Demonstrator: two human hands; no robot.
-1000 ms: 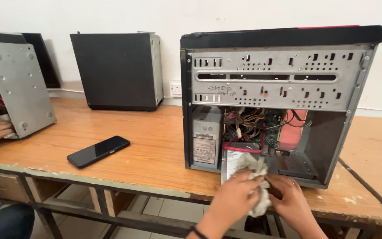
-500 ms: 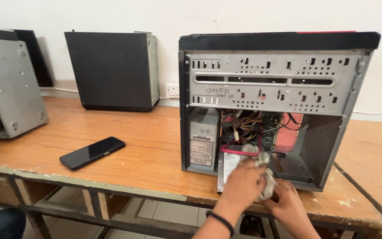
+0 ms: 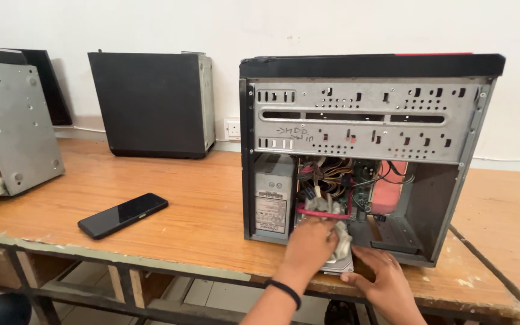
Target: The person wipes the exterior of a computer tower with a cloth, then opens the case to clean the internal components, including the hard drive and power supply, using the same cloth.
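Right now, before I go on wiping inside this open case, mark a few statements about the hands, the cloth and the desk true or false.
1. The left hand presses a pale cloth at the open computer case. True.
2. The right hand rests on top of the case. False: it lies low on the wooden table at the case's front edge.
3. A black phone lies flat on the table, left of the case. True.
4. The phone touches the case. False: bare wood separates them.
5. A closed black tower stands by the wall. True.
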